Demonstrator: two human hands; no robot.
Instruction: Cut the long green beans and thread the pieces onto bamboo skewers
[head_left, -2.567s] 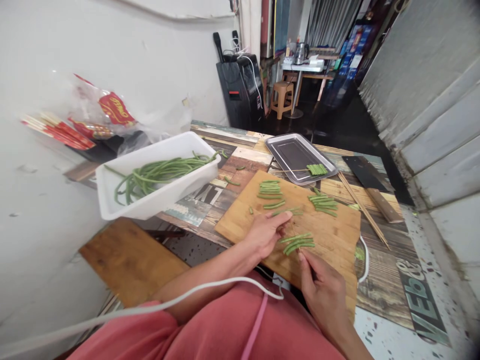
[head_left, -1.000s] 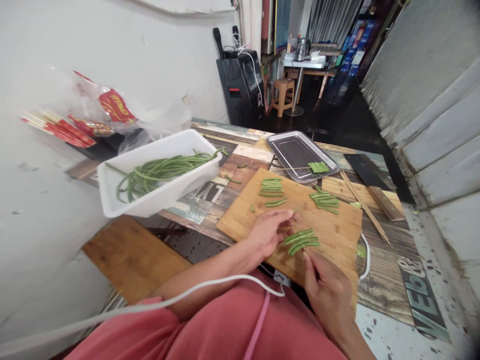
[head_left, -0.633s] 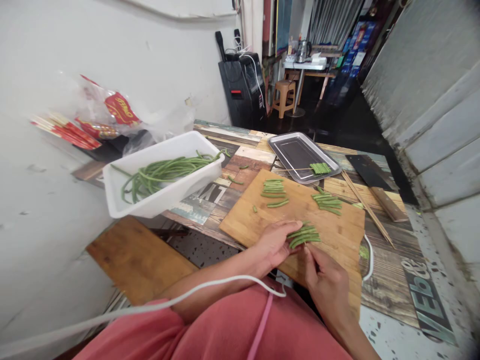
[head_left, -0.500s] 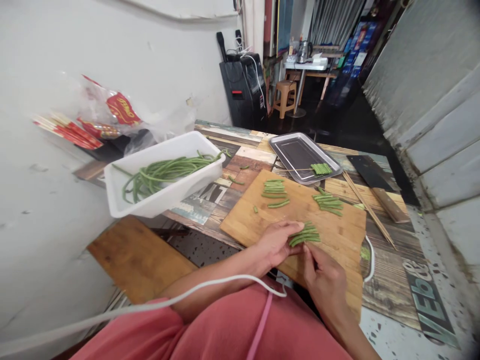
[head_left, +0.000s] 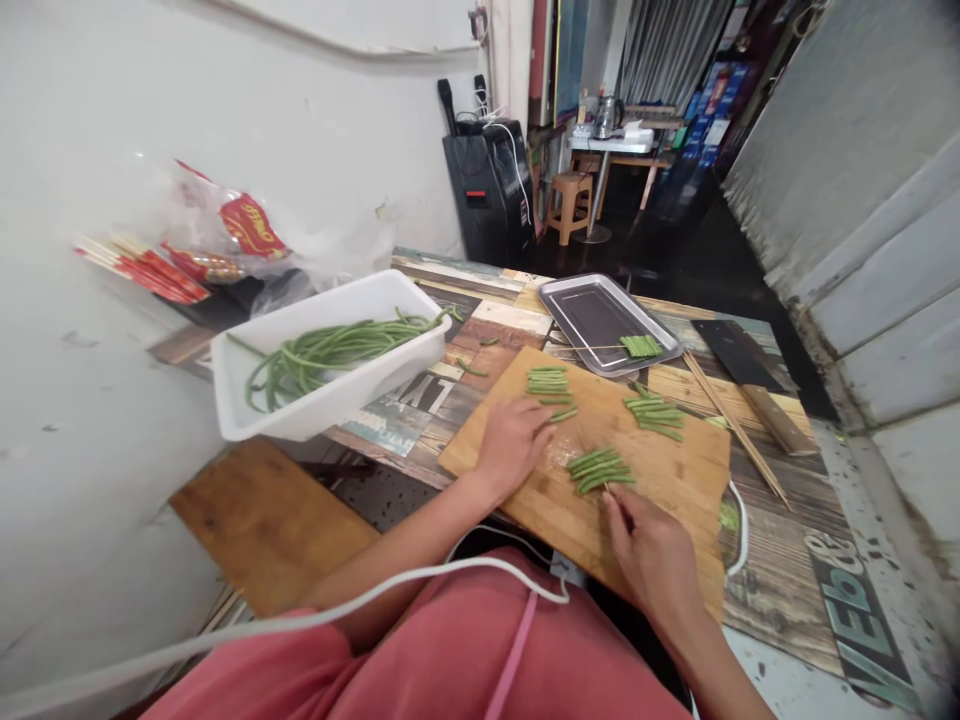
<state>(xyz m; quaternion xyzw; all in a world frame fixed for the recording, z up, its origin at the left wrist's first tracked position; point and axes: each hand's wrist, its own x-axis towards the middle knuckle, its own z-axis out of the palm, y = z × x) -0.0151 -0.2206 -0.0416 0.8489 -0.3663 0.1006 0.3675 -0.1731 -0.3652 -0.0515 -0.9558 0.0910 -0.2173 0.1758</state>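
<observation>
My left hand [head_left: 516,440] reaches across the wooden cutting board [head_left: 480,440], its fingertips pinched at the end of a loose cut green bean piece [head_left: 564,414]. Just beyond it lies a small row of cut bean pieces [head_left: 547,380]. My right hand [head_left: 654,545] grips a thin skewer at the board's near side; only a bit of it shows between the fingertips and a row of bean pieces [head_left: 600,468] lying side by side. Another pile of cut beans [head_left: 654,412] rests on the board's right part.
A white tub [head_left: 330,405] of long beans stands left. Behind the board, a metal tray [head_left: 585,310] holds one skewered bean row [head_left: 640,346]. Bare skewers [head_left: 739,430] and a cleaver [head_left: 750,375] lie right. A white cable [head_left: 337,603] crosses my lap.
My left hand has let go of the bean row at the skewer and moved up and left to the loose bean piece. My right hand has stayed nearly still.
</observation>
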